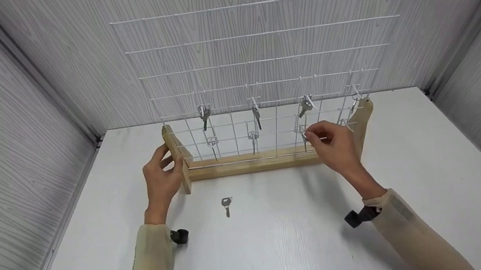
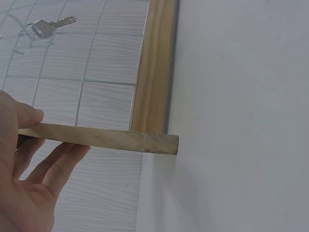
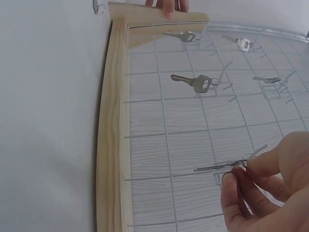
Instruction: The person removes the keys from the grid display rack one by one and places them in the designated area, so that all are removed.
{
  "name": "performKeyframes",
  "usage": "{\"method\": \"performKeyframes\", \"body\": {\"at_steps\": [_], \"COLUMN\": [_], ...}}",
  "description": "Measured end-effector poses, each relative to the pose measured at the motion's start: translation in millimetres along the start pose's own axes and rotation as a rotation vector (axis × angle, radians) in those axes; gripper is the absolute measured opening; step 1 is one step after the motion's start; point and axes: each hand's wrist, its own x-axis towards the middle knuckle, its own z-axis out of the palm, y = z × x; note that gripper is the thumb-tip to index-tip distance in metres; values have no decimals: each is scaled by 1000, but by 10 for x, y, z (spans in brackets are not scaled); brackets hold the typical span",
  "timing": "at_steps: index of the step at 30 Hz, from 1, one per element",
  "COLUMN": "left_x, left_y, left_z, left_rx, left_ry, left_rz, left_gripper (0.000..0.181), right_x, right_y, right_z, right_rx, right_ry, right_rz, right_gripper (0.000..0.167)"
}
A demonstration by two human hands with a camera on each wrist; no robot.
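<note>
A white wire grid stands in a wooden frame, whose bottom bar rests on the table. My left hand grips the left wooden side piece, thumb on one face and fingers on the other. At a lower-row hook on the right, my right hand pinches the small ring of a key. That key lies beside the hook, its ring partly hidden by my fingertips. Other keys hang from hooks, among them an upper-left key, an upper-middle key and a lower-middle key.
One loose key with a ring lies on the white table in front of the frame. Grey wood-patterned panels close in the sides and back. The right wooden side piece stands behind my right hand.
</note>
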Motion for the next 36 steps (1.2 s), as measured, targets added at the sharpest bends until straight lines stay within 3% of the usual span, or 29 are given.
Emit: {"method": "performKeyframes", "body": {"at_steps": [18,36], "left_x": [-38,-26], "left_y": [-18,15], "left_z": [-23,4], "left_rx": [33,16], "left_ry": [3,-14], "left_rz": [-6,-18], "left_gripper": [47,47], "right_x": [-148,-256], "right_y": [-139,-285], "right_z": [-58,145], "right_rx": [65,137], "right_ry": [-36,-137], "right_rz": [-11,-34], "right_gripper": [7,7]}}
